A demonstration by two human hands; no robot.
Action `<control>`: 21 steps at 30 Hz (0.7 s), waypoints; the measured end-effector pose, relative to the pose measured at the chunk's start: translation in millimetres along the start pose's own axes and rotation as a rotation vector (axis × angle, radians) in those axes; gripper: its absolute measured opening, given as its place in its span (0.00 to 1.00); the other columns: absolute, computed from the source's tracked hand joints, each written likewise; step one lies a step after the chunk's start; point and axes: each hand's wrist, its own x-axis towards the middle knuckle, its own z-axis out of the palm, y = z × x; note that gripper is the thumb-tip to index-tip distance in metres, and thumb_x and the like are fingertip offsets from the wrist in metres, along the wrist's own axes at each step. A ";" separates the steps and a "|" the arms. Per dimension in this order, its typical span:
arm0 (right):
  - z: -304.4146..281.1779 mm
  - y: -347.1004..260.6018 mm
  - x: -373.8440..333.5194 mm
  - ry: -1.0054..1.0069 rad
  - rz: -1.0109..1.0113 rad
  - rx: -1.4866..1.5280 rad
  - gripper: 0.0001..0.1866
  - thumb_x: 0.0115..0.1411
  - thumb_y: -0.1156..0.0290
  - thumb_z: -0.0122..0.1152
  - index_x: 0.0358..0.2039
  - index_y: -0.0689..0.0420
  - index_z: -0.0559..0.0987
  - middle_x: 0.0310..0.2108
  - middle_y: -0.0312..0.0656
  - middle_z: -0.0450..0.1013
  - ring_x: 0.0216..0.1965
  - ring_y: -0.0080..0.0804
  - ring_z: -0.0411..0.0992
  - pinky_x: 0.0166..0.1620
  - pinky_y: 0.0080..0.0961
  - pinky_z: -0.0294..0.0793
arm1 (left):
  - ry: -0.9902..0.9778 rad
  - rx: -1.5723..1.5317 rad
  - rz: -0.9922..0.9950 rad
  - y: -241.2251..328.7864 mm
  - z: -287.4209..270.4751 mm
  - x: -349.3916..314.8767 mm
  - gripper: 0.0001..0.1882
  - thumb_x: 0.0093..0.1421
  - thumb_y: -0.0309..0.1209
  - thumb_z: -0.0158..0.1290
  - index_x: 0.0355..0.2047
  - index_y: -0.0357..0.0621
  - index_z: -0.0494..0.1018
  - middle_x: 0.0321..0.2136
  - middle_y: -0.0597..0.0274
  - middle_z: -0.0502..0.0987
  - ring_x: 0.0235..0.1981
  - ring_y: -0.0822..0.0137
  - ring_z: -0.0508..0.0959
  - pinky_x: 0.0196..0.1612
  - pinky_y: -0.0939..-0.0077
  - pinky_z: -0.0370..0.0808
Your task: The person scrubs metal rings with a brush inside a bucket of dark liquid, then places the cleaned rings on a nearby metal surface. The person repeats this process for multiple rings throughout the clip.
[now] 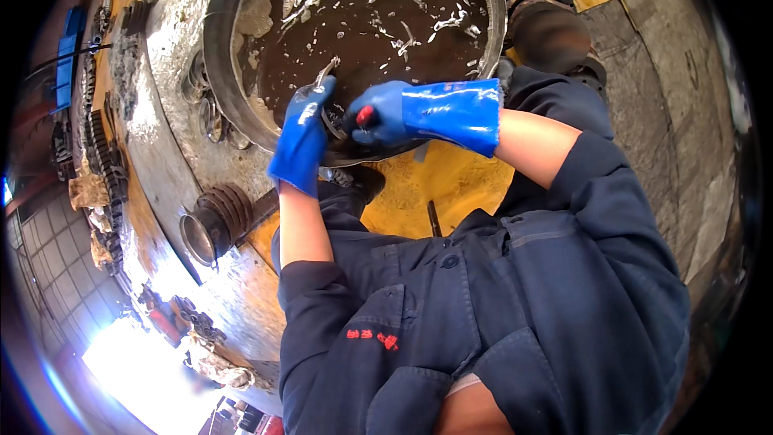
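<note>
A large round metal tub (216, 28) holds dark liquid with pale foam on its surface. Over its near rim are both my hands, in long blue rubber gloves. My left hand (306, 109) is closed on a thin, curved metal part (328, 122), whose edge shows beside the fingers. My right hand (382, 111) wraps round a tool with a red-and-black handle (365, 116). The tool's working end is blurred and lies near the metal part, so its kind is hidden.
Dirty metal rings (213, 119) lie left of the tub. A ribbed cylindrical part (211, 229) sits nearer on the left. Stacked round metal plates (547, 0) stand right of the tub. A yellow surface (451, 185) shows between my legs. Greasy parts line the far left.
</note>
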 end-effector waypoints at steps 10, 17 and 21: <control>-43.7 -2.3 0.4 0.166 0.513 0.538 0.24 0.59 0.47 0.63 0.41 0.54 0.86 0.35 0.47 0.83 0.37 0.40 0.81 0.45 0.36 0.78 | 0.277 1.229 -0.006 25.2 5.3 -5.2 0.22 0.67 0.45 0.52 0.42 0.37 0.83 0.43 0.34 0.82 0.48 0.35 0.81 0.50 0.48 0.77; -32.2 -56.9 -17.5 0.159 0.502 0.543 0.22 0.63 0.46 0.60 0.40 0.52 0.85 0.35 0.46 0.82 0.36 0.39 0.78 0.47 0.36 0.76 | 0.444 0.975 0.290 54.4 -19.3 -36.1 0.23 0.68 0.46 0.55 0.38 0.33 0.81 0.31 0.44 0.84 0.31 0.52 0.83 0.35 0.60 0.76; -24.2 -26.2 -8.5 0.324 0.303 0.170 0.17 0.68 0.55 0.64 0.51 0.48 0.85 0.43 0.44 0.85 0.45 0.37 0.84 0.51 0.32 0.81 | 0.477 0.447 0.019 59.8 -26.7 -27.2 0.22 0.68 0.45 0.56 0.39 0.33 0.80 0.26 0.54 0.84 0.21 0.63 0.81 0.26 0.68 0.75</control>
